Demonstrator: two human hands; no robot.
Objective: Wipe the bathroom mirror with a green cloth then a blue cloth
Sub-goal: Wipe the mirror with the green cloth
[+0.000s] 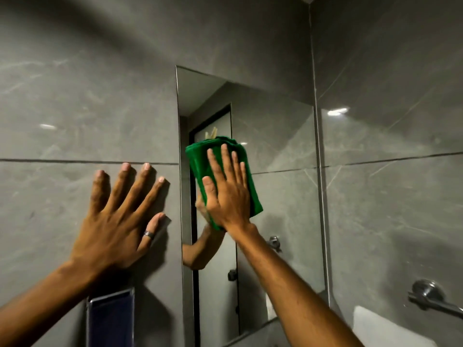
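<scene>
Grey, marble-veined tiles covered the bathroom wall, glossy enough to catch the ceiling lights. Set into them, the mirror ran tall and narrow, its left edge just right of the left hand.

That left hand lay flat on the tile with fingers spread wide apart, holding nothing, a ring on its thumb; it looked to be bracing the body. The right hand pressed palm-down, fingers nearly together, onto the green cloth, pinning it flat against the glass near the mirror's left side. Cloth showed above the fingertips and along both sides of the palm, and its reflection met it in the glass.

Below the left wrist, a dark blue fabric hung over a rail; whether it was the blue cloth for the second pass could not be told. Right of the right forearm, a metal bar stood out from the side wall above something white.

The green cloth appeared soft, light and thick, folded into a pad. It would likely bunch or slip out under a loose palm, so an open-handed press across its middle, with fingertips short of the upper fold, seemed the sound hold. Glass being smooth, the pad should glide easily; firm, even pressure would probably matter more than grip. Most of the mirror lay to the right of the hand and below it, seemingly still to be covered.
</scene>
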